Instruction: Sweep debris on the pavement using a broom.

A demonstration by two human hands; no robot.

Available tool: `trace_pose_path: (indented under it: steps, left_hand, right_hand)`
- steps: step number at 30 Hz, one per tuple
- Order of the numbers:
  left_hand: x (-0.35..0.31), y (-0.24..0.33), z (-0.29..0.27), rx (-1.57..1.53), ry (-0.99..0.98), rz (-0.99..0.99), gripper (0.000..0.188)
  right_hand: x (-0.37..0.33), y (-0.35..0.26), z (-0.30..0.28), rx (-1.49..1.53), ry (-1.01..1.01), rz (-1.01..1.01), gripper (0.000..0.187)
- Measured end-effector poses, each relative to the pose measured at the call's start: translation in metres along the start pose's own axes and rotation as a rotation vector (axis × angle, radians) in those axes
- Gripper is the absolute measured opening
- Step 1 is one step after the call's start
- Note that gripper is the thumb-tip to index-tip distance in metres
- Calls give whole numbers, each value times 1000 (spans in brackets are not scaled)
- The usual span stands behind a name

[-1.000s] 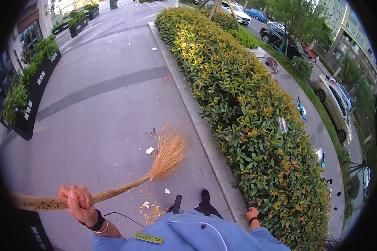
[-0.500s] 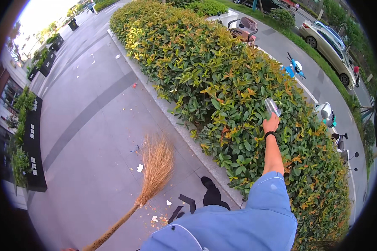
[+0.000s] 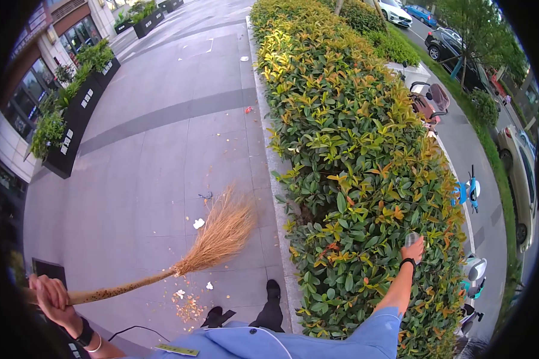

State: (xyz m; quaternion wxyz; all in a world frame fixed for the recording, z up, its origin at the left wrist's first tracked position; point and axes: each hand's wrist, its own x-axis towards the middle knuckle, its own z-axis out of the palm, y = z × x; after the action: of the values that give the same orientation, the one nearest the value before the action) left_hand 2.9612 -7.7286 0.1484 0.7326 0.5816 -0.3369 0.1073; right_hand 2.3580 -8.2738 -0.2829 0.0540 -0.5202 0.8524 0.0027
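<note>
My left hand (image 3: 55, 299) is closed around the wooden handle of a straw broom (image 3: 218, 233). The broom's bristles rest on or just over the paving, beside a scrap of white paper (image 3: 199, 224). Stretched out over the hedge (image 3: 347, 149), my right hand (image 3: 412, 252) grips a clear plastic cup (image 3: 411, 239), which is partly hidden by the fingers. Below the broom lies a small pile of litter (image 3: 188, 308), with petals or leaf bits and white scraps. A dark panel-like object (image 3: 49, 270) shows behind my left hand; its kind is unclear.
A stone kerb (image 3: 275, 203) runs along the hedge. Black planters (image 3: 72, 140) line the building on the left. A red scrap (image 3: 248, 110) and a white piece (image 3: 244, 58) lie farther along the paving. Beyond the hedge stand a blue scooter (image 3: 466, 191) and parked cars (image 3: 518, 185).
The view has swung left and up. My left hand and more of the broom handle have come into view. The right hand still holds the cup over the hedge.
</note>
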Motion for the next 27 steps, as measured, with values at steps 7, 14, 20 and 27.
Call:
trace_pose_path:
  steps: [7, 14, 20, 27]
  left_hand:
    - [-9, -10, -5, -52, -23, -19, 22]
    - [-28, 4, -22, -33, -48, 27, 24]
    - [-63, 22, -24, -51, -100, 76, 24]
    - [-111, 51, -22, -87, -151, 73, 33]
  right_hand:
    - [-38, -32, -29, 17, 164, -260, 79]
    - [-181, -147, -39, 638, -171, -785, 74]
    - [-258, -245, 96, 472, -1131, -459, 55]
    - [-285, -480, 33, 1672, -1183, -262, 76]
